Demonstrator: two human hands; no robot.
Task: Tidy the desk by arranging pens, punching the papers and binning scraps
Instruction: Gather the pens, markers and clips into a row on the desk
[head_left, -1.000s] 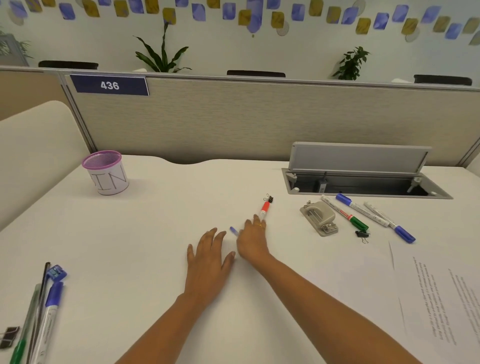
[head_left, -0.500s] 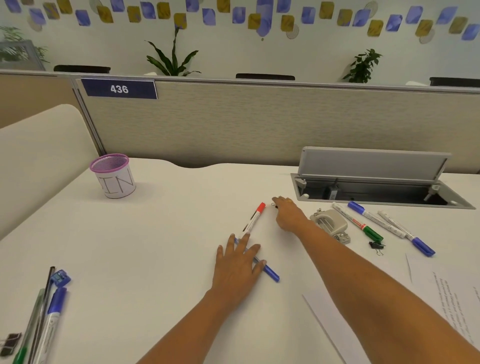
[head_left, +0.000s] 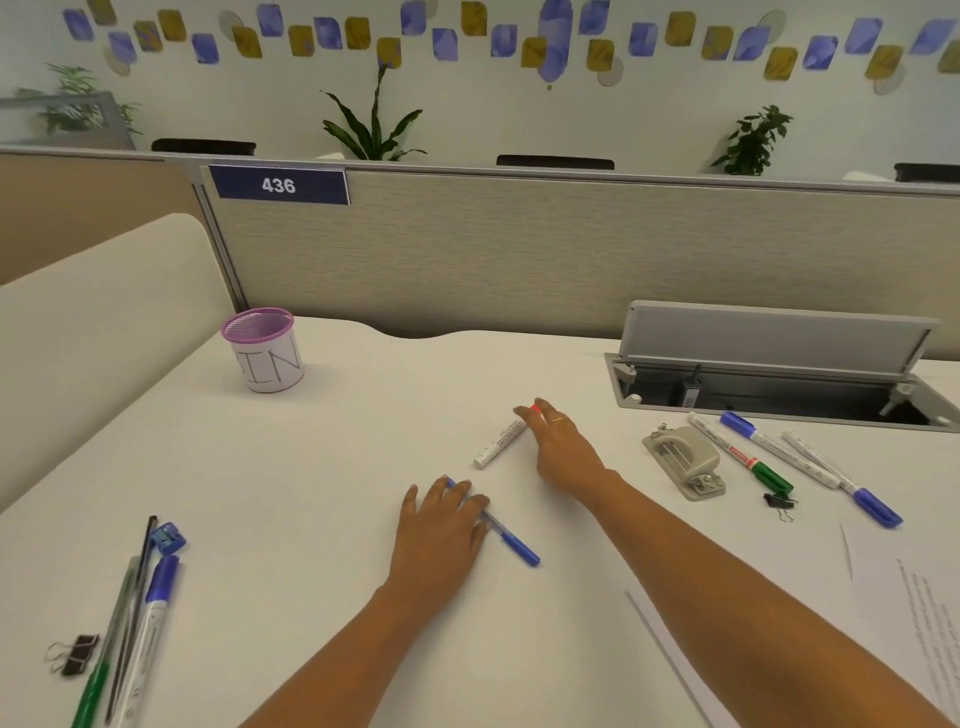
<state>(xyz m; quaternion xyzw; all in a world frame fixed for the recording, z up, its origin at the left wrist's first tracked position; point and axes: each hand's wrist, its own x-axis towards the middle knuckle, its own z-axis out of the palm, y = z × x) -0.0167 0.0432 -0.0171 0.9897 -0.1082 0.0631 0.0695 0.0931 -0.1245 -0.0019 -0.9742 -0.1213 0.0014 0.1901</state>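
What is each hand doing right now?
Left hand: open, fingers flat on the blue pen.
Right hand: fingers on the red-capped marker; grip cannot be told.

Here's 436, white digits on the dark blue plate (head_left: 279, 185) fixed to the partition (head_left: 519, 249), far beyond the fingers (head_left: 452, 491) of the left hand (head_left: 441, 535) and off to their left. Closer in on that same side, the paper band on the purple mesh cup (head_left: 267, 358) shows hand-drawn letters: IN is clear, and the first looks like a B. Right of the right hand (head_left: 563, 449), the print on the markers (head_left: 774, 449) and sheets (head_left: 924, 597) is too small to read.
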